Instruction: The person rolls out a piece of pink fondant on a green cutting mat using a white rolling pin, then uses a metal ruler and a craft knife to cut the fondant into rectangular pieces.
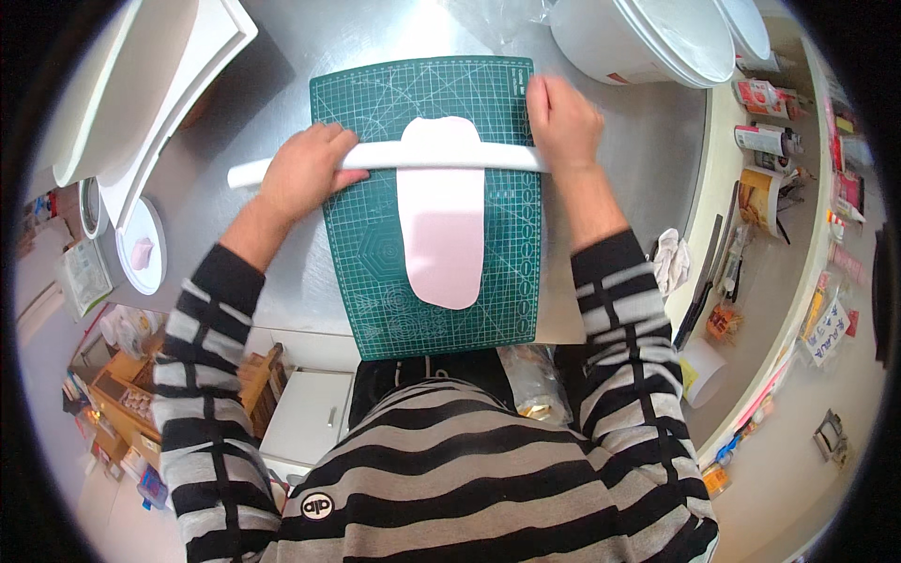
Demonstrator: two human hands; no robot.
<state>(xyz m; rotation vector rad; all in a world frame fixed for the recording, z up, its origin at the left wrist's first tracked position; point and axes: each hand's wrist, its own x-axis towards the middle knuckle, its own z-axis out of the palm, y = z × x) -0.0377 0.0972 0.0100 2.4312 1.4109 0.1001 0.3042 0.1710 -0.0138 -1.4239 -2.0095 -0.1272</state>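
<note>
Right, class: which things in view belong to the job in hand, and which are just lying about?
Job in hand:
white rolling pin, under left hand and right hand
flat pale-pink sheet, beneath the pin
green cutting mat, under the sheet

Lying about:
white plastic bucket
crumpled white cloth
dark-capped bottle

Room light: bright and pale; strongest toward the far side;
Metal surface [629,141]: glare at the far middle, washed nearly white;
White roller [375,156]: very bright, little detail;
Pink sheet [441,258]: shadow darkens part of its nearer half;
Right hand [568,122]: slightly blurred;
Cutting mat [361,103]: printed lines mostly crisp; edges bowed;
Outer rim: black vignette; strong fisheye bending; softened detail
</note>
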